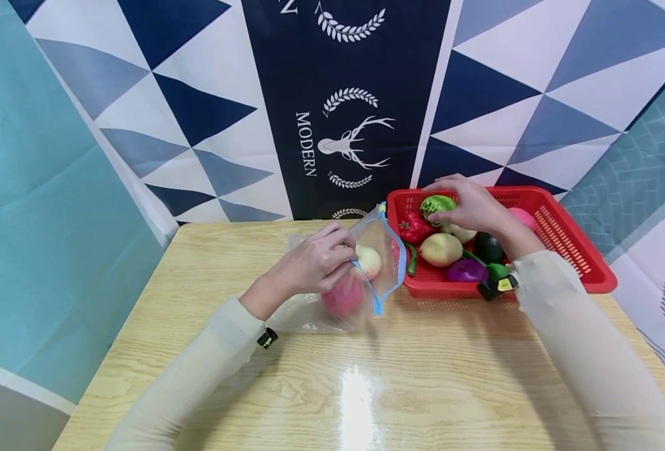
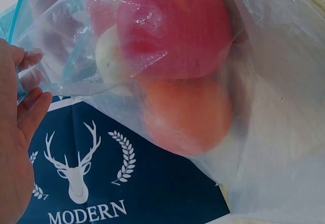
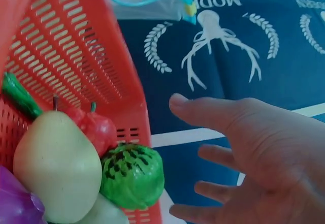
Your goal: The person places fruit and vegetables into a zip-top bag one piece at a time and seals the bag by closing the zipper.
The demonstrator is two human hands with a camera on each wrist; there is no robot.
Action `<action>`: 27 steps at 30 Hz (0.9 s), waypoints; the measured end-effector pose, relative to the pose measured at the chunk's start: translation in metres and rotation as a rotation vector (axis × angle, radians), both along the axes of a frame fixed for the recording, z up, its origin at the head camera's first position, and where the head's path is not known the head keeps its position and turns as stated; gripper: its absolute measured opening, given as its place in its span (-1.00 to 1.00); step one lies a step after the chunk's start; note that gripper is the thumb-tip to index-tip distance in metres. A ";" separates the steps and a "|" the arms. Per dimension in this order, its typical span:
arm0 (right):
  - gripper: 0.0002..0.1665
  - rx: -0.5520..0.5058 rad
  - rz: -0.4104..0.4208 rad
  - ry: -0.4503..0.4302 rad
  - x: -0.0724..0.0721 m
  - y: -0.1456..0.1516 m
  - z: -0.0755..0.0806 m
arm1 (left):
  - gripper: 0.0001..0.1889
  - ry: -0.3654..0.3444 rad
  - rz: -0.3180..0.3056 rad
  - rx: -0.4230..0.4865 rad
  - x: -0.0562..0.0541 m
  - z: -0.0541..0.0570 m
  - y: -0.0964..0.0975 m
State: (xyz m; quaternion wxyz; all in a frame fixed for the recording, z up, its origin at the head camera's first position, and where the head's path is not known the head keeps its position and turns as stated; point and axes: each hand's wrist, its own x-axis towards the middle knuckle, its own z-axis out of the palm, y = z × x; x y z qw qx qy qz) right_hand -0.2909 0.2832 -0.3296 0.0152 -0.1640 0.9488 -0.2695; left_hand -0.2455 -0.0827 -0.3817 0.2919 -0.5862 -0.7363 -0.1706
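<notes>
My left hand [image 1: 318,260] pinches the edge of a clear zip bag [image 1: 304,313] whose blue-trimmed mouth gapes toward the basket. Inside the bag are a pinkish-red round fruit [image 2: 175,28], an orange fruit [image 2: 188,117] and a pale one [image 1: 368,262]. Over the back left of the red basket [image 1: 583,241] hovers my right hand [image 1: 470,203], fingers spread and thumb apart. Nearest to it is a round green vegetable [image 3: 134,176] with dark streaks; a gap shows between them in the right wrist view. Beside that vegetable lies a yellowish pear [image 3: 58,168].
The basket also holds red peppers [image 1: 415,228], a green chili [image 1: 411,260], a purple vegetable [image 1: 467,270], a dark oval one [image 1: 488,248] and a pink one [image 1: 522,217]. A patterned cloth [image 1: 208,113] hangs behind the wooden table [image 1: 309,388].
</notes>
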 end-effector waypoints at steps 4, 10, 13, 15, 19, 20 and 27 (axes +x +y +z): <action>-0.26 0.024 -0.040 -0.029 -0.008 0.002 -0.002 | -0.93 -0.004 0.004 -0.004 0.000 0.000 0.000; -0.23 0.061 -0.027 -0.062 -0.016 0.005 -0.010 | -0.93 -0.004 0.002 -0.006 0.000 0.000 0.000; -0.24 0.068 -0.023 -0.072 -0.019 0.006 -0.015 | -0.93 -0.003 0.000 -0.004 0.000 0.000 0.001; -0.28 0.082 -0.015 -0.069 -0.021 0.006 -0.019 | -0.93 -0.006 -0.001 -0.003 0.000 0.000 0.001; -0.39 0.098 -0.020 -0.075 -0.022 0.008 -0.023 | -0.93 -0.010 -0.002 -0.004 -0.001 0.000 0.000; -0.42 0.097 -0.022 -0.074 -0.022 0.009 -0.024 | -0.93 -0.011 -0.001 -0.003 -0.001 0.000 0.000; -0.43 0.079 -0.029 -0.066 -0.025 0.007 -0.025 | -0.92 -0.016 0.008 -0.001 0.000 0.000 -0.002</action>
